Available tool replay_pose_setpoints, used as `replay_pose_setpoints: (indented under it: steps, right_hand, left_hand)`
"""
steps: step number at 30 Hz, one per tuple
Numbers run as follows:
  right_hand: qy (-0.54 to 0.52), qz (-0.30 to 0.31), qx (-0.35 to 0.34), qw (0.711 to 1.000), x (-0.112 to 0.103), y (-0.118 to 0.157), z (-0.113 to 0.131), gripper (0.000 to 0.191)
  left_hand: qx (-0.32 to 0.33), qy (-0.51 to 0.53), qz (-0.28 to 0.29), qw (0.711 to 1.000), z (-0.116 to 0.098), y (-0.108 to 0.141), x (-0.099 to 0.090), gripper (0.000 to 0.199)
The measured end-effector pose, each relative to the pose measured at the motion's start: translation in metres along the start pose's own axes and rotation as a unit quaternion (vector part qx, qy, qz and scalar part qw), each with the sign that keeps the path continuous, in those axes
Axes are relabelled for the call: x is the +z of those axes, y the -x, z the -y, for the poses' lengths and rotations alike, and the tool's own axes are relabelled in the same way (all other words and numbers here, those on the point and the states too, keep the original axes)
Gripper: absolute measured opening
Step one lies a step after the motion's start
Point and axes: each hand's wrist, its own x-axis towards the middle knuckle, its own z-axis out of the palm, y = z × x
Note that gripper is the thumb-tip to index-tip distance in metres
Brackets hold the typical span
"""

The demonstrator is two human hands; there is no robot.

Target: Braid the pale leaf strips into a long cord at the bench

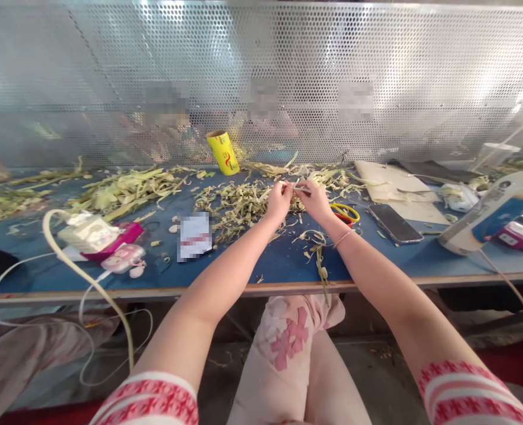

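My left hand [280,202] and my right hand [314,202] meet above a heap of dry plant trimmings [237,203] in the middle of the blue table. The fingers of my left hand are pinched on something small and pale, mostly hidden by the fingertips. My right hand is closed on a thin dark-and-silver tool [304,190] that points toward the left hand; its kind is too small to make out. Just right of the right wrist lie yellow and red loop handles [347,212], partly covered by the arm. Stringy trimmings [320,260] hang near the table's front edge.
A yellow tube [224,154] leans near the perforated metal screen [261,53]. Larger stalks [124,192] lie left. A power strip with its cable [87,233] is at the left front. On the right are a phone [395,223], cardboard [394,183] and a white-and-blue container [487,212].
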Motion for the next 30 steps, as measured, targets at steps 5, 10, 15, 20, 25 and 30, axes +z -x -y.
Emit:
replay_pose_setpoints:
  steps: [5, 10, 15, 20, 25, 30]
  right_hand:
    - [-0.008, 0.040, 0.006, 0.999, -0.002, -0.002, 0.003, 0.024]
    - [0.001, -0.003, -0.012, 1.000, -0.007, -0.002, 0.007, 0.025]
    - [0.049, -0.042, -0.007, 0.998, -0.011, 0.001, 0.010, 0.025]
    - [0.065, -0.037, -0.027, 0.997, -0.010, 0.003, 0.009, 0.022]
    - [0.061, -0.032, -0.026, 0.997, -0.008, 0.004, 0.008, 0.018]
    - [0.043, -0.017, -0.021, 0.999, -0.005, 0.005, 0.009, 0.018]
  left_hand:
    - [-0.033, 0.040, 0.002, 0.999, 0.001, -0.001, 0.001, 0.013]
    - [0.022, 0.012, 0.012, 1.000, -0.006, 0.003, -0.002, 0.014]
    - [0.023, 0.008, 0.028, 0.999, -0.012, 0.010, 0.003, 0.012]
    - [-0.098, 0.109, 0.005, 0.989, -0.012, 0.013, 0.011, 0.012]
    - [-0.181, 0.210, 0.017, 0.961, -0.017, 0.018, 0.015, 0.019]
    - [-0.157, 0.200, -0.004, 0.967, -0.016, 0.017, 0.014, 0.023]
